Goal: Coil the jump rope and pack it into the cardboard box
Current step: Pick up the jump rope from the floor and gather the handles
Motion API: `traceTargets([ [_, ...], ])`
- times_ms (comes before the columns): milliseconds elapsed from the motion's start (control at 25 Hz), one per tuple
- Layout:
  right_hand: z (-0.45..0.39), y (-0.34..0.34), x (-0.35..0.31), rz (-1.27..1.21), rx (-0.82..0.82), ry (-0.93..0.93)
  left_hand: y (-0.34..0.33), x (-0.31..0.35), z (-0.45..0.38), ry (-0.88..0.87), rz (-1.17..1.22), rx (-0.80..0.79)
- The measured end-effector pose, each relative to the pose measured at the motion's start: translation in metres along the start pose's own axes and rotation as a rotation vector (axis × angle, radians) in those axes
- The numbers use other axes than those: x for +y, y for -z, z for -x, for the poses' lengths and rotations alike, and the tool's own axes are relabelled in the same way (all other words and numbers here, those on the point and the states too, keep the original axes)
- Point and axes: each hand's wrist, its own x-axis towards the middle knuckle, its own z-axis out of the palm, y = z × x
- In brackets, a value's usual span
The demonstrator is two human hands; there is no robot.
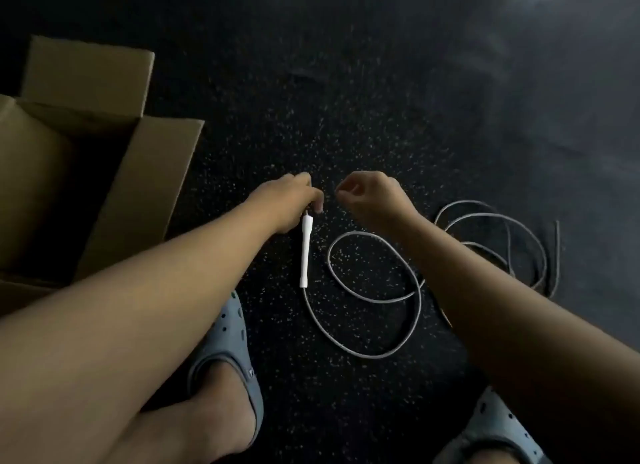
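A jump rope lies on the dark speckled floor. Its white handle point(305, 252) hangs down from my left hand point(289, 200), which grips the handle's top end. The grey rope point(374, 299) runs from the handle's lower end into a loose loop on the floor, then into a tangle of loops point(502, 245) at the right, partly hidden by my right forearm. My right hand point(369, 195) hovers just right of the left hand with fingers curled; I cannot tell if it pinches anything. The open cardboard box point(114, 193) stands at the left.
My two feet in grey-blue clogs are at the bottom, the left foot point(225, 356) near the box corner and the right foot point(491, 432) at the lower right. The box flaps stand up and outward. Dark floor stretches ahead.
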Motion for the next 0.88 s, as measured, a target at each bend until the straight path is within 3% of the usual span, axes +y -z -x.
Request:
traceTargets([
  [200, -0.031, -0.036, 0.032, 0.002, -0.054, -0.050, -0.053, -0.003, -0.034, -0.193, -0.446, -0.118],
  [480, -0.044, -0.043, 0.047, -0.006, -0.037, -0.045, -0.069, -0.011, -0.056, -0.445, -0.662, -0.169],
  [720, -0.025, 0.008, 0.018, 0.029, -0.013, -0.005, 0.031, -0.003, -0.034, -0.319, -0.511, -0.142],
  [880, 0.009, 0.061, -0.035, 0.076, -0.029, 0.046, 0.134, 0.021, 0.016, -0.297, -0.528, 0.036],
])
